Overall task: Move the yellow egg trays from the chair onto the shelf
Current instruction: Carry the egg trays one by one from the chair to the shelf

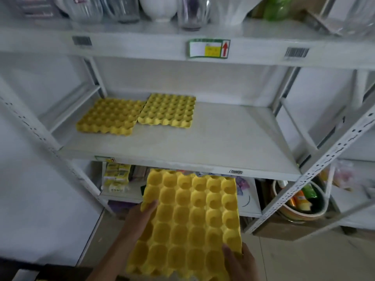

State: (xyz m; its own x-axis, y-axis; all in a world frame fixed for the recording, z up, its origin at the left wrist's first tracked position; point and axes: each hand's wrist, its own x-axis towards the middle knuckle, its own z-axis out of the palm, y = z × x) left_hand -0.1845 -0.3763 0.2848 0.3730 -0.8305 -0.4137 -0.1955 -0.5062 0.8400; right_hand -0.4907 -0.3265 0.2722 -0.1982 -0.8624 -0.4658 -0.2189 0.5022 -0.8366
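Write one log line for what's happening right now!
hands: left hand and right hand hold yellow egg tray | shelf: two trays placed | step: carrying

Two trays point(135, 113) are occupying the shelf board's point(213, 142) back left. Its right side is lying open to me.

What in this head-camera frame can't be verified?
- Chair: out of frame.
- Held egg tray: near edge cut off at the bottom; single or stacked unclear.
- Left hand and right hand: fingers under the tray hidden.
- Shelf labels: print blurred.
- Top-shelf glassware: cropped.
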